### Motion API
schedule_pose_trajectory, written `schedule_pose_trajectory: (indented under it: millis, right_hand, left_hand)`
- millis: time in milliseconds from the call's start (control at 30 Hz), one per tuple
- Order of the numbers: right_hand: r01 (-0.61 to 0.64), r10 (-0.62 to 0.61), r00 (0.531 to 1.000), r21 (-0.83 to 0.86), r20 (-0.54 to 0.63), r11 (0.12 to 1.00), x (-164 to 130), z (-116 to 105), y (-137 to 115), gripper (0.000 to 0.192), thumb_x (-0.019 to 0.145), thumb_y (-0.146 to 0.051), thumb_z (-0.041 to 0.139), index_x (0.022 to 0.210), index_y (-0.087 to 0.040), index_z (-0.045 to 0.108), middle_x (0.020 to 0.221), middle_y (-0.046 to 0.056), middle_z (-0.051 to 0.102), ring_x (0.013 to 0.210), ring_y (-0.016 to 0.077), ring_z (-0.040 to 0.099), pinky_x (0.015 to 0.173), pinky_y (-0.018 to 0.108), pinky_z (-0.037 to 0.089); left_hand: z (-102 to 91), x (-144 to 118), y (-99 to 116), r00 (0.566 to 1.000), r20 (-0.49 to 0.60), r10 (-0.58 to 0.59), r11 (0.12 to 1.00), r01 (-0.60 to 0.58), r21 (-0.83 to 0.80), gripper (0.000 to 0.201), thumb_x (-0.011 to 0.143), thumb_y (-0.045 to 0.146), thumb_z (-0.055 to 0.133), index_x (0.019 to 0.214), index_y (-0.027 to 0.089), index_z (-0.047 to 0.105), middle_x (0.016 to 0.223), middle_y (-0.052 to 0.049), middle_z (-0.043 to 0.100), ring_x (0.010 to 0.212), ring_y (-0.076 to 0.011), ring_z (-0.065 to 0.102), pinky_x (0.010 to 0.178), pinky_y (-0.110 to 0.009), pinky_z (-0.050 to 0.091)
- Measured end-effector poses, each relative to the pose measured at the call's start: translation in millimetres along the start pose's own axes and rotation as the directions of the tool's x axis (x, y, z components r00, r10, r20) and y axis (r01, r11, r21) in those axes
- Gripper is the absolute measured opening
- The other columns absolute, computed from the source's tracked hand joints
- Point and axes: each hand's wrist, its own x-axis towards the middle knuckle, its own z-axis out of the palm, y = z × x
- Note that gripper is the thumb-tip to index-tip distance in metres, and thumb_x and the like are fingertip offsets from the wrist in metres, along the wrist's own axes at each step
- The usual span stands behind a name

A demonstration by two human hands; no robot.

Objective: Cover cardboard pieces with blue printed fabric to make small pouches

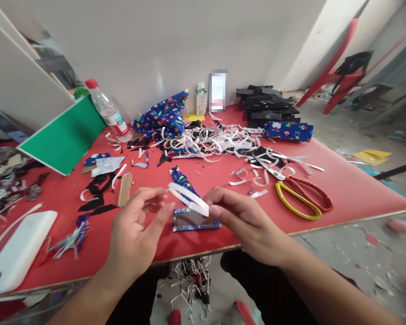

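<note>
Over the near edge of the red table [352, 180], both hands hold a narrow white paper strip [188, 197]. My left hand [138, 228] pinches its left end between thumb and fingers. My right hand [245, 216] grips the right end at the fingertips. Directly below the strip lies a small rectangle [193, 220] with a shiny face and a blue patterned border. A blue patterned scrap [181, 178] lies just beyond it.
Scissors [299, 192] with yellow and red handles lie to the right. A heap of white strips [209, 140], blue patterned cloth [164, 117], a plastic bottle [108, 110], a green board [66, 140], stacked black pieces [265, 106] and a white device [16, 250] surround the hands.
</note>
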Motion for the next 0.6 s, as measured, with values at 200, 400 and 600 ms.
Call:
schedule_pose_trajectory:
  millis: [200, 400, 600]
  right_hand:
    - [-0.091, 0.083, 0.995, 0.217, 0.045, 0.972, -8, 13, 4, 0.03, 0.107, -0.048, 0.056, 0.095, -0.021, 0.062, 0.086, 0.0, 0.06, 0.078, 0.0136, 0.056, 0.072, 0.027, 0.049]
    - [0.229, -0.225, 0.973, -0.17, 0.04, 0.959, -7, 4, 8, 0.059, 0.099, -0.033, 0.073, 0.153, -0.03, 0.049, 0.119, 0.007, 0.07, 0.1, 0.0182, 0.069, 0.089, 0.034, 0.058]
    - [0.248, -0.223, 0.959, -0.144, 0.174, 0.958, -8, 5, -7, 0.026, 0.1, -0.019, 0.07, 0.126, -0.023, 0.073, 0.112, 0.008, 0.077, 0.101, 0.0177, 0.072, 0.092, 0.033, 0.059]
  left_hand:
    - [0.3, 4, 5, 0.996, 0.084, -0.019, 1.0, 0.021, -0.022, 0.019, 0.095, 0.035, 0.074, 0.112, 0.03, 0.082, 0.096, 0.0, 0.082, 0.078, -0.0121, 0.074, 0.07, -0.019, 0.061]
    - [-1.8, 7, 6, 0.991, 0.075, -0.107, 0.976, 0.09, 0.201, 0.023, 0.095, 0.037, 0.069, 0.107, 0.028, 0.086, 0.084, 0.0, 0.084, 0.072, -0.0172, 0.078, 0.07, -0.026, 0.065]
    - [-2.9, 6, 0, 0.952, 0.242, -0.188, 0.959, 0.125, 0.255, 0.032, 0.099, 0.04, 0.063, 0.118, 0.023, 0.082, 0.09, -0.005, 0.085, 0.078, -0.021, 0.08, 0.071, -0.03, 0.066]
